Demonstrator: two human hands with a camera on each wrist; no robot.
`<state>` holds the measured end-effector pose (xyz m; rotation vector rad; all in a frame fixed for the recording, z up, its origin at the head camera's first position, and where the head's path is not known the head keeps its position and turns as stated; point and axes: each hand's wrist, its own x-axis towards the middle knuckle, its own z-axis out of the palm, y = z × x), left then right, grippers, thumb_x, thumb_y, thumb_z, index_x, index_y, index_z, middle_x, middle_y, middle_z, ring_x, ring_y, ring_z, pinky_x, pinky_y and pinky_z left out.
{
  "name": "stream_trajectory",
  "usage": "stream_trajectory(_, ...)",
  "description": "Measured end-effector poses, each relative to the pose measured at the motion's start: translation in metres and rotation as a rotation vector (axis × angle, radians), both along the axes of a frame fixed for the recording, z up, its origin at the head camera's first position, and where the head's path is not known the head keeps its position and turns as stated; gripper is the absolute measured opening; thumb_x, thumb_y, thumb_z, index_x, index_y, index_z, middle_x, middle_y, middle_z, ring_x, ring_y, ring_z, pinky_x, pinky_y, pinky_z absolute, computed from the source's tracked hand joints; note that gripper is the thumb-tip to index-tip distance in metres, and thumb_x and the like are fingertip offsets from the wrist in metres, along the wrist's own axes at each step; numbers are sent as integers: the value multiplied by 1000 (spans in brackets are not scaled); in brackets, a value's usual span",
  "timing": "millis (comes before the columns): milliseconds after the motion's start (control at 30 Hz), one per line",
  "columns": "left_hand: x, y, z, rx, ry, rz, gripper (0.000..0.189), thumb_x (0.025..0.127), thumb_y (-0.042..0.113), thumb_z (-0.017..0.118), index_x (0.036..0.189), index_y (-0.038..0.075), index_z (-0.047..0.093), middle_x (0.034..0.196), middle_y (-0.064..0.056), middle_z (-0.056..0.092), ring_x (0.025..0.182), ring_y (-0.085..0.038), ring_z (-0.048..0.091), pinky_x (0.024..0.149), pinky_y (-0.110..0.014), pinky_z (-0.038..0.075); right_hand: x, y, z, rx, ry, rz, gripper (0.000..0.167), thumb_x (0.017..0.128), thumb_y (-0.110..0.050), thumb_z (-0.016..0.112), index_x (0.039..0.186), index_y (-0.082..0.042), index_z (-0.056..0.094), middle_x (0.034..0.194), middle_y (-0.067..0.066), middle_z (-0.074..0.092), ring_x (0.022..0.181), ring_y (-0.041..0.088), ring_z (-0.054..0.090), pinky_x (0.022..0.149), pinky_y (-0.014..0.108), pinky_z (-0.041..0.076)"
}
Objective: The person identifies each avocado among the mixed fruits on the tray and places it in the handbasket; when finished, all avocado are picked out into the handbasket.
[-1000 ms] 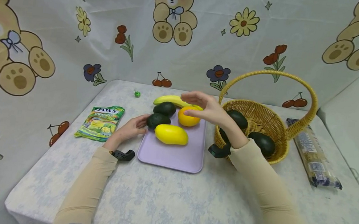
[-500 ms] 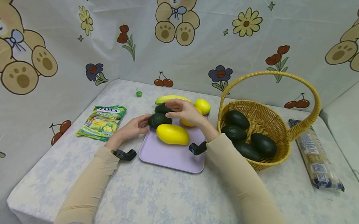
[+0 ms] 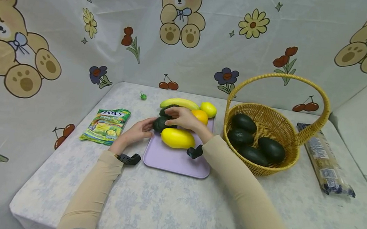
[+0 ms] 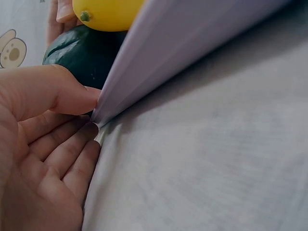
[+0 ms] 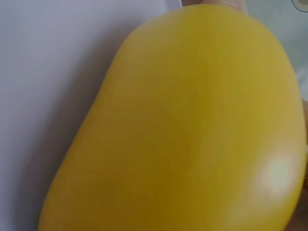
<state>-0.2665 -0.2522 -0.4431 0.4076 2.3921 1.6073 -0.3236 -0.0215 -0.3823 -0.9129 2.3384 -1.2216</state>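
Note:
My left hand (image 3: pixel 136 132) touches the left edge of the lilac tray (image 3: pixel 168 161), thumb and fingertips against its rim in the left wrist view. On the tray, two dark green avocados lie at the left: a front avocado (image 3: pixel 160 125) and a rear avocado (image 3: pixel 162 112). Over them reaches my right hand (image 3: pixel 186 118), thumb spread from the fingers, partly hiding both; contact is unclear. A yellow mango-shaped fruit (image 3: pixel 178 139) sits just below that hand and fills the right wrist view (image 5: pixel 192 125). Behind lie a banana (image 3: pixel 179 103), an orange (image 3: pixel 201 115) and a lemon (image 3: pixel 208 109).
Right of the tray stands a wicker basket (image 3: pixel 258 170) with a tall handle, holding several avocados. A long plastic-wrapped packet (image 3: pixel 326 163) lies beyond it. To the left are a green candy bag (image 3: pixel 106 125) and a tiny green item (image 3: pixel 143 97).
My right hand has moved left and down from near the basket, past the orange, to the avocados on the tray. The left hand has stayed at the tray's edge.

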Motion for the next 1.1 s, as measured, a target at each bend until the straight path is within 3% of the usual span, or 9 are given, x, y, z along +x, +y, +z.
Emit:
stream_trajectory(333,3,3,5,22,-15,-17,70,85,-6,58,147,1,27,152,-17,24,136,-32,28,111,-41,26,-3,0,-10,128,23,20,59,82,-35,73,133,-12,55,133,2,54,121,17,48,104,33,37)
stream_trajectory(500,0,2,1,-6,8,-9,70,85,-4,59,147,3,29,151,-15,27,136,-31,30,111,-41,27,-3,0,-15,164,32,32,61,80,-41,74,133,-15,56,134,0,53,122,17,44,107,36,32)
stream_trajectory(833,1,1,-1,1,8,-10,70,85,-2,59,147,2,28,151,-17,28,135,-32,31,110,-42,28,2,-1,-15,123,58,22,58,78,-36,76,129,-15,58,129,-1,56,116,15,49,103,33,37)
stream_trajectory(1100,2,1,-1,14,25,-9,69,84,-7,58,146,0,29,148,-18,32,135,-30,32,110,-40,28,7,1,8,11,1,29,59,75,-33,79,128,-17,58,125,-2,58,108,14,53,96,31,42)
